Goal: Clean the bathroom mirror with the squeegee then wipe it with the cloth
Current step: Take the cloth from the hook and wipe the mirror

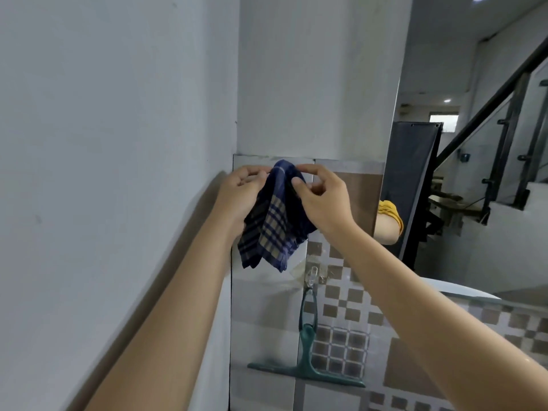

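Note:
A dark blue and beige plaid cloth (pixel 274 221) hangs in front of the tiled wall, pinched at its top by both hands. My left hand (pixel 241 192) grips its left upper edge and my right hand (pixel 321 200) grips its right upper edge. Below them a green squeegee (pixel 307 348) hangs by its looped handle from a clear hook (pixel 312 275) stuck on the tiles, blade down. The mirror (pixel 474 173) fills the right side, to the right of my right hand.
A white painted wall (pixel 118 143) runs along the left, meeting the tiled wall (pixel 344 310) at a corner. The mirror reflects a staircase with a black railing (pixel 489 105), a dark panel and a yellow-sleeved arm (pixel 388 221).

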Demonstrator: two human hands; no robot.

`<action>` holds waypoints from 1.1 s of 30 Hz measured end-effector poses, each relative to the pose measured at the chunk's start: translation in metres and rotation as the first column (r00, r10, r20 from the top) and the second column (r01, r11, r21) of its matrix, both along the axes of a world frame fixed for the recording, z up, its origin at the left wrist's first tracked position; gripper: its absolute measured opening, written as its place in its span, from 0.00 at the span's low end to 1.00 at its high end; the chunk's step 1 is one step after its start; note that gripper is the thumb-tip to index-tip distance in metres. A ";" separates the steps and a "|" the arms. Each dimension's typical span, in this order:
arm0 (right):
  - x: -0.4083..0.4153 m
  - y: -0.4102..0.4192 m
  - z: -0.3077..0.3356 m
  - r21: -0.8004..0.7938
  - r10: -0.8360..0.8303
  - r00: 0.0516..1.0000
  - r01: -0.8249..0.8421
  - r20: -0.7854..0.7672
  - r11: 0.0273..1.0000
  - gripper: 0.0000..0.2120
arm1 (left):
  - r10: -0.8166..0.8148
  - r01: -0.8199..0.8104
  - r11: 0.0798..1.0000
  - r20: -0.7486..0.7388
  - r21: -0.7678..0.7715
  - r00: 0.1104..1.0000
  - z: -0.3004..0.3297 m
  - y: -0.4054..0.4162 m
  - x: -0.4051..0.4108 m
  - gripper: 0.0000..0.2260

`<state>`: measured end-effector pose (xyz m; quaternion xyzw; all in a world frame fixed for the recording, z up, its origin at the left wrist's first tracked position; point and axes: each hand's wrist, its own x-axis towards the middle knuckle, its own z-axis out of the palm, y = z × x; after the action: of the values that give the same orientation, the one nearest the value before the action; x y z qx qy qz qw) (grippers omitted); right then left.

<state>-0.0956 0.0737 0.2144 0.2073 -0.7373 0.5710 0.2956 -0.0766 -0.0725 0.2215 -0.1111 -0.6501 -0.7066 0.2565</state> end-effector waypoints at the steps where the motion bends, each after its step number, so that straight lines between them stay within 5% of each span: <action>1: 0.000 -0.001 0.002 -0.011 0.024 1.000 -0.024 0.019 1.000 0.08 | -0.019 0.019 1.000 0.004 0.009 1.000 0.001 0.000 -0.001 0.05; 11: 0.017 -0.001 0.011 -0.110 0.180 0.984 -0.180 -0.011 0.977 0.11 | -0.094 0.098 0.994 -0.092 0.041 0.991 0.010 0.005 0.021 0.05; 16: 0.039 0.009 0.007 -0.036 0.173 0.975 -0.179 -0.137 0.983 0.12 | -0.023 0.002 0.995 -0.218 -0.096 0.976 0.013 0.014 0.055 0.05; 25: 0.103 0.048 -0.012 0.127 0.118 0.979 -0.098 -0.163 0.987 0.14 | -0.100 0.043 0.966 -0.214 -0.256 0.972 0.006 0.038 0.110 0.07; 29: 0.129 0.079 -0.022 0.131 0.326 0.937 -0.310 -0.124 0.942 0.16 | -0.149 0.061 0.936 -0.235 -0.345 0.961 0.017 0.054 0.133 0.07; 33: 0.153 0.111 -0.016 0.027 0.324 0.931 -0.324 -0.169 0.946 0.16 | -0.137 0.019 0.916 -0.267 -0.401 0.954 0.029 0.077 0.144 0.10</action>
<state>0.0578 0.1847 0.1985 0.3739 -0.6644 0.5926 0.2599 0.0673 0.0043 0.2510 -0.2888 -0.7293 -0.5469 0.2927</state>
